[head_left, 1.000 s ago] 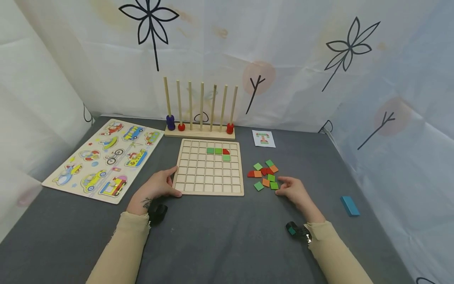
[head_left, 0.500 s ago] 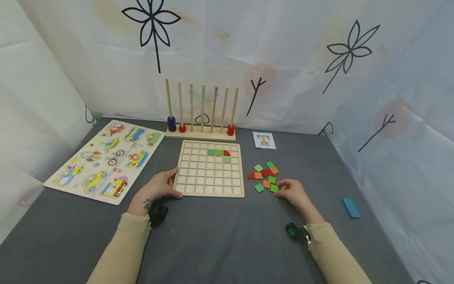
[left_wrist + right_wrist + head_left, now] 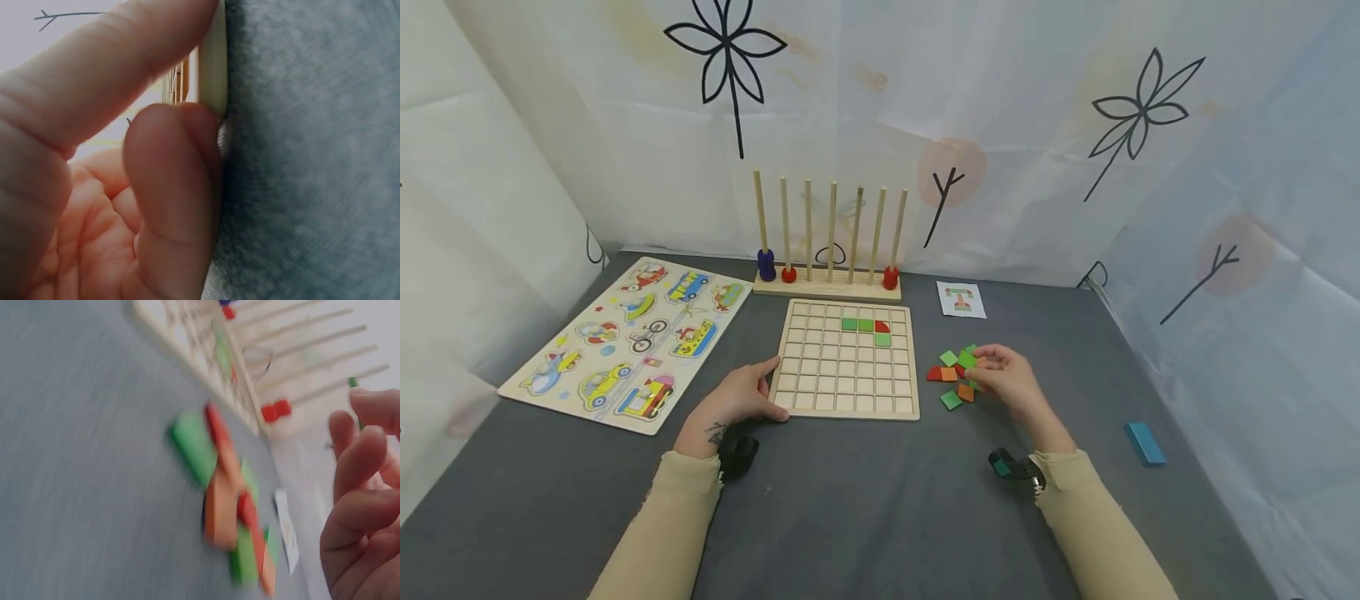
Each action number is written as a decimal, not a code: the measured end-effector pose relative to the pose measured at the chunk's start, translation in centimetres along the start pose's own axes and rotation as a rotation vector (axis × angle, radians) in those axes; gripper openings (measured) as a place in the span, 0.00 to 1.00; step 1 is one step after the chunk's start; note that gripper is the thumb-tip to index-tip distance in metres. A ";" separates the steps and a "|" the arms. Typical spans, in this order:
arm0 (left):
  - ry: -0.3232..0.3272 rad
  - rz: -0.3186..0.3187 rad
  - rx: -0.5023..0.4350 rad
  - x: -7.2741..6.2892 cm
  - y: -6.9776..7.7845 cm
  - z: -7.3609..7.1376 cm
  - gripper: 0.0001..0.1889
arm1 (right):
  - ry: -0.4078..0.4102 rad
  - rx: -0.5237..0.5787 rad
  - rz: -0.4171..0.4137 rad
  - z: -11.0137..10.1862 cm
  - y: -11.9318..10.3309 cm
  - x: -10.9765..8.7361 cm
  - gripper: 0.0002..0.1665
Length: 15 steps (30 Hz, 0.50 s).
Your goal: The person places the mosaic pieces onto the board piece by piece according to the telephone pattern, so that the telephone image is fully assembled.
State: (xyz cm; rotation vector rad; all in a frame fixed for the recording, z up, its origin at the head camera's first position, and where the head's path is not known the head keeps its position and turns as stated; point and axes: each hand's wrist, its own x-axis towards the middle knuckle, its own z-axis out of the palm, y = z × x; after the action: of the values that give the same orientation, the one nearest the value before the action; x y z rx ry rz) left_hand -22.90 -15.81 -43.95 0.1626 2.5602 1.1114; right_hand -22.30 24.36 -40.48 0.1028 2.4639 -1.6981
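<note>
My left hand (image 3: 737,398) holds the near left corner of a wooden grid board (image 3: 842,415), thumb at the front edge and fingers at the left edge. Several green tiles (image 3: 866,326) and one red rounded tile (image 3: 882,327) sit in the board's cells. My right hand (image 3: 1011,385) pinches a green square tile (image 3: 967,359) above a loose pile of tiles. In the right wrist view, that green tile (image 3: 353,382) shows edge-on between thumb and finger. The pile has green (image 3: 951,401), orange (image 3: 966,392) and red (image 3: 934,373) pieces, some hidden behind the hand.
Behind the board stands a wooden peg rack (image 3: 827,287) with purple and red beads. A picture card (image 3: 961,300) lies behind the pile. A vehicle puzzle board (image 3: 625,350) lies at the left, a blue block (image 3: 1145,444) at the right.
My right hand has taken a green tile from the near right side of the pile and lifted it up and slightly left. The left hand has stayed at the board's corner.
</note>
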 end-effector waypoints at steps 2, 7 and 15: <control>-0.002 0.000 -0.001 -0.1 0.1 0.0 0.53 | -0.009 0.071 -0.030 1.0 -0.8 0.6 0.20; 0.003 -0.008 -0.004 -0.2 0.3 0.1 0.53 | 0.002 0.203 -0.075 3.9 -2.8 2.4 0.18; 0.003 -0.013 0.011 -0.2 0.3 0.1 0.53 | -0.042 0.280 -0.134 8.6 -4.9 6.0 0.18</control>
State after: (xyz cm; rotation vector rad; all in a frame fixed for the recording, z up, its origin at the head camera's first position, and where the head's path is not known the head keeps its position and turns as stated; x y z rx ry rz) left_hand -22.67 -15.63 -43.73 0.1465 2.5664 1.0935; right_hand -28.22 14.43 -39.89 -0.0686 2.2344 -2.0706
